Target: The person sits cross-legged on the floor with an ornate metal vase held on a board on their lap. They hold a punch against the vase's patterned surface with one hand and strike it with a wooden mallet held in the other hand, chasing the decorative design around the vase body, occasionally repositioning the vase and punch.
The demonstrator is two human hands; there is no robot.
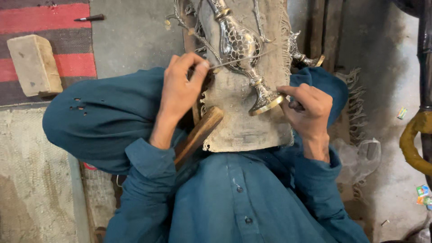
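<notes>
Pinching a thin wire (pixel 238 59), the left hand (pixel 182 87) draws it across the brass vase (pixel 245 54) lying on the lap cloth (pixel 238 126); the right hand (pixel 306 108) clamps its base, apparently mid-polish.

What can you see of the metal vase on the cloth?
The metal vase is silvery with brass-coloured bands and a flared brass-rimmed foot, its bulbous body covered in engraved scale-like pattern. It lies on its side on a worn beige cloth over the person's lap, foot toward them. A thin rod-like tool, held by the left hand, crosses its body; the right hand steadies the foot.
</notes>
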